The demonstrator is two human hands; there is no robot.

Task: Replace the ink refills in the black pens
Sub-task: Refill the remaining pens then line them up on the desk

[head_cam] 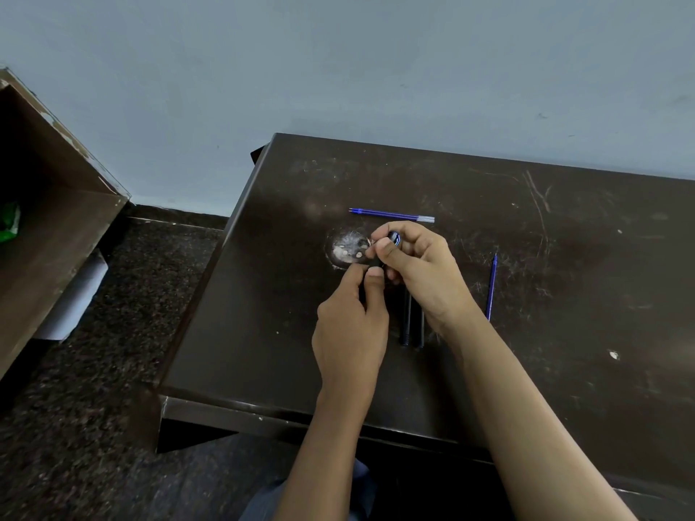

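Note:
Both hands meet over the middle of the dark table. My left hand pinches the lower part of a black pen between thumb and fingers. My right hand grips its upper part; a blue-black piece shows at the fingertips. How the pen parts join is hidden by the fingers. Two more black pens lie side by side on the table under my right wrist. Blue refills lie just beyond the hands. One blue refill lies to the right.
A worn pale patch marks the tabletop left of my fingertips. The table's left edge drops to a dark speckled floor. A brown open box stands at far left. A blue wall runs behind.

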